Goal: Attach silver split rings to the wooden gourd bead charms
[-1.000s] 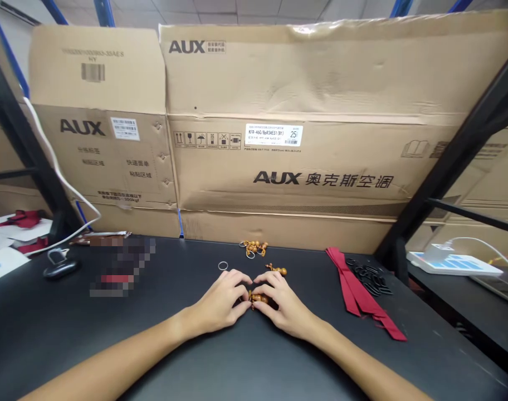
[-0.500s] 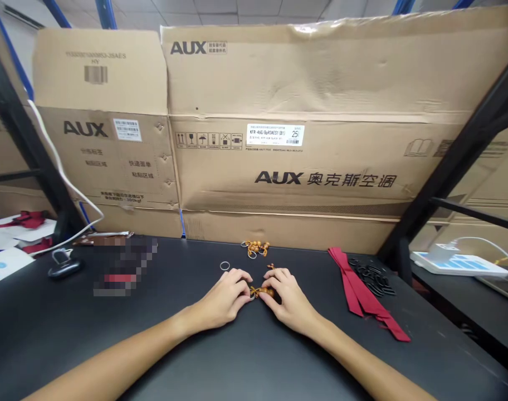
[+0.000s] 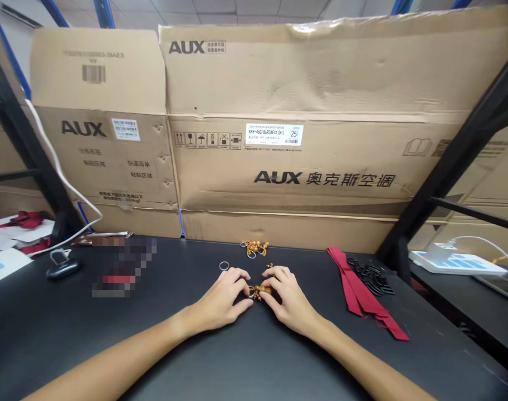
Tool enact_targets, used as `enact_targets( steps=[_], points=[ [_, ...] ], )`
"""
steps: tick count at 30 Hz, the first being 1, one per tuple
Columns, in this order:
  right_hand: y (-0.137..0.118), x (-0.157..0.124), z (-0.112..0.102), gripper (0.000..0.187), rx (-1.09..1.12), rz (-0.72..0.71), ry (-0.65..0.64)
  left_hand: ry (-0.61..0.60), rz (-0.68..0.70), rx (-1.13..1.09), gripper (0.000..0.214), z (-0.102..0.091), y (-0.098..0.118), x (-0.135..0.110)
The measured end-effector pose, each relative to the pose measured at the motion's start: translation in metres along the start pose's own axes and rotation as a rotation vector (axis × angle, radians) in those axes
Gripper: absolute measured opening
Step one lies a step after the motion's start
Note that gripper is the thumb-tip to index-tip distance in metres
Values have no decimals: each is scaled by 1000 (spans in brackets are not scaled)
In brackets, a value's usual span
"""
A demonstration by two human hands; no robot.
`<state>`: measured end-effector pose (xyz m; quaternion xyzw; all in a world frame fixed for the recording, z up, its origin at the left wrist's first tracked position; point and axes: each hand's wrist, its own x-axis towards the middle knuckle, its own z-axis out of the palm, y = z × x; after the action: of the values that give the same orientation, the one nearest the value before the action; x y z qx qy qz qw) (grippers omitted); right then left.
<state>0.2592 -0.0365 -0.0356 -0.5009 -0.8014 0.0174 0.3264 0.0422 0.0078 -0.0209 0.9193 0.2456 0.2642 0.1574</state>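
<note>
My left hand [image 3: 223,298] and my right hand [image 3: 289,298] meet at the middle of the black table [image 3: 195,356]. Both pinch a small brown wooden gourd charm [image 3: 261,291] that lies between their fingertips; a metal ring seems to sit at its left end by my left fingers. A loose metal key ring [image 3: 224,265] lies just beyond my left hand. A small heap of wooden bead charms with rings [image 3: 254,247] rests farther back. Another small charm [image 3: 269,266] peeks out behind my right fingers.
Large AUX cardboard boxes [image 3: 287,139] wall off the back of the table. Red ribbons [image 3: 360,292] and black rings [image 3: 373,278] lie to the right. A black clip-like object [image 3: 62,266] sits at the left. A black rack post [image 3: 441,167] slants on the right.
My hands have shifted slightly away from me and the charm has turned between my fingertips. The view has wobbled a little; the other things stay put.
</note>
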Motion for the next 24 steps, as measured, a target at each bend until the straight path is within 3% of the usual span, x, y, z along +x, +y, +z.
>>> enact_targets(
  steps=[10, 19, 24],
  points=[
    [-2, -1, 1, 8, 91, -75, 6, 24, 73, 57, 8, 4, -4, 0],
    [4, 1, 7, 14, -26, 64, 50, -30, 31, -56, 10, 4, -6, 1],
    [4, 1, 7, 14, -35, 50, 9, -27, 17, -67, 11, 3, -5, 2]
  ],
)
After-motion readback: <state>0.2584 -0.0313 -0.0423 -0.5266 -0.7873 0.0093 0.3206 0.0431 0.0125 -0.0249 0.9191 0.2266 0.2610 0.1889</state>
